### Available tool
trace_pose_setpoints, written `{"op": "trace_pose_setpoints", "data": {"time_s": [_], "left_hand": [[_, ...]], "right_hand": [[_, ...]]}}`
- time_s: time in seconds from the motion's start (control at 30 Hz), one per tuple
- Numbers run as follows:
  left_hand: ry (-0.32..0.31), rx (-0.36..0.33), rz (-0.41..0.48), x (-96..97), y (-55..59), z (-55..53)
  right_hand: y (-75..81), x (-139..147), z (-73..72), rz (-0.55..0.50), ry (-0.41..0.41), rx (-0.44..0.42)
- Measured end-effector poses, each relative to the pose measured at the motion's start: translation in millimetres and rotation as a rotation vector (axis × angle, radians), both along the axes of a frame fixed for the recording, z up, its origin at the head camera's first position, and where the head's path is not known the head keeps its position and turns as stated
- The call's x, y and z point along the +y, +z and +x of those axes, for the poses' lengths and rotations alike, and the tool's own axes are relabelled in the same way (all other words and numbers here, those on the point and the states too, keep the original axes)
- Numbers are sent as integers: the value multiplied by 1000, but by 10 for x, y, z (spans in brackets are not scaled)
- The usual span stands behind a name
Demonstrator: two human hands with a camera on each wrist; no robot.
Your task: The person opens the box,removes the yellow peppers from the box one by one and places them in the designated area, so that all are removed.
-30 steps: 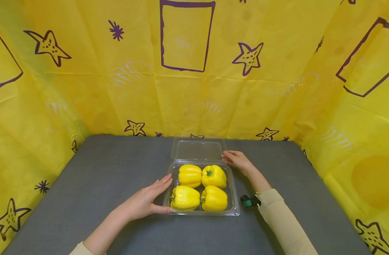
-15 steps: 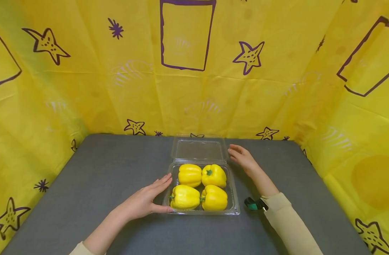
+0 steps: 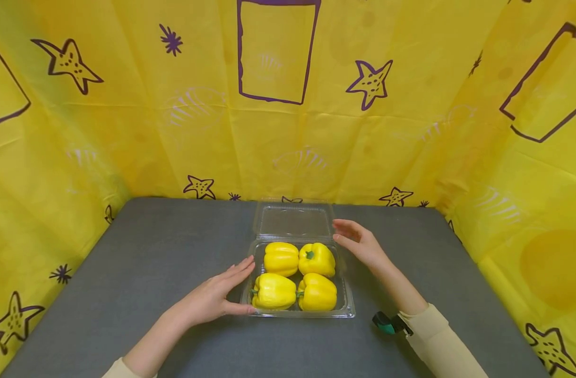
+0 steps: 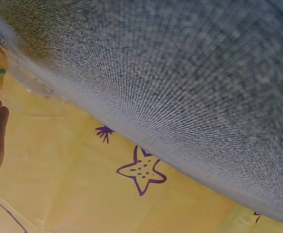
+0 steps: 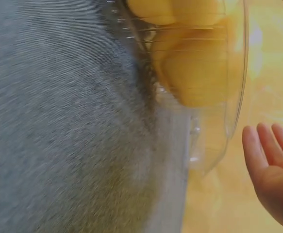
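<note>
A clear plastic clamshell container point(image 3: 306, 315) sits on the table with its lid point(image 3: 294, 221) laid back toward the wall. Inside are several yellow bell peppers, among them a front-left one point(image 3: 274, 291) and a back-right one with its green stem up point(image 3: 317, 260). My left hand point(image 3: 217, 296) rests along the container's left side, fingers extended, thumb at the front-left corner. Just right of the lid's hinge end, my right hand point(image 3: 358, 242) hovers with relaxed fingers and nothing in it. The right wrist view shows those fingers point(image 5: 253, 148) apart from the container's side wall.
A dark grey cloth covers the table point(image 3: 174, 236). Yellow curtains point(image 3: 278, 142) with purple starfish drawings enclose it at the back and both sides. A black and green wrist strap point(image 3: 389, 323) hangs at the right sleeve.
My right hand has let go of the lid's right edge, moved off to the right, then come back slightly nearer with thumb and fingers spread. The left hand and container have stayed put.
</note>
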State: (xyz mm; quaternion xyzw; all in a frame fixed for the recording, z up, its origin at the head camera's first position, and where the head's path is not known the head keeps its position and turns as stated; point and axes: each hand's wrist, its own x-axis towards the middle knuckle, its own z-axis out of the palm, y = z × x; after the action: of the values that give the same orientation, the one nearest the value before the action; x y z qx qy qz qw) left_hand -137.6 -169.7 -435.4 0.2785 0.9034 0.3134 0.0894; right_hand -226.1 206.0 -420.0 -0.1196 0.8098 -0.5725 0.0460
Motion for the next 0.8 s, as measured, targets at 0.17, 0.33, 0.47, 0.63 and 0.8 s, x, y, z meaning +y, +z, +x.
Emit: {"op": "trace_pose_setpoints", "data": {"time_s": [0.17,0.33,0.47,0.63,0.8], "left_hand": [[1,-2,-1,-3,-4,-1],[3,-2,-1,-12,-13,-1],[1,4,0,-18,-18,-2],[3,18,-7,-18,-31,-1],[9,9,-13,-10,-32,3]], "right_hand": [[-7,9,140,46,97,90],[-56,31,223,61,187,150],[-81,36,266,127,235,207],[-101,23,294,208,258,251],[-127,13,304,275,258,275]]}}
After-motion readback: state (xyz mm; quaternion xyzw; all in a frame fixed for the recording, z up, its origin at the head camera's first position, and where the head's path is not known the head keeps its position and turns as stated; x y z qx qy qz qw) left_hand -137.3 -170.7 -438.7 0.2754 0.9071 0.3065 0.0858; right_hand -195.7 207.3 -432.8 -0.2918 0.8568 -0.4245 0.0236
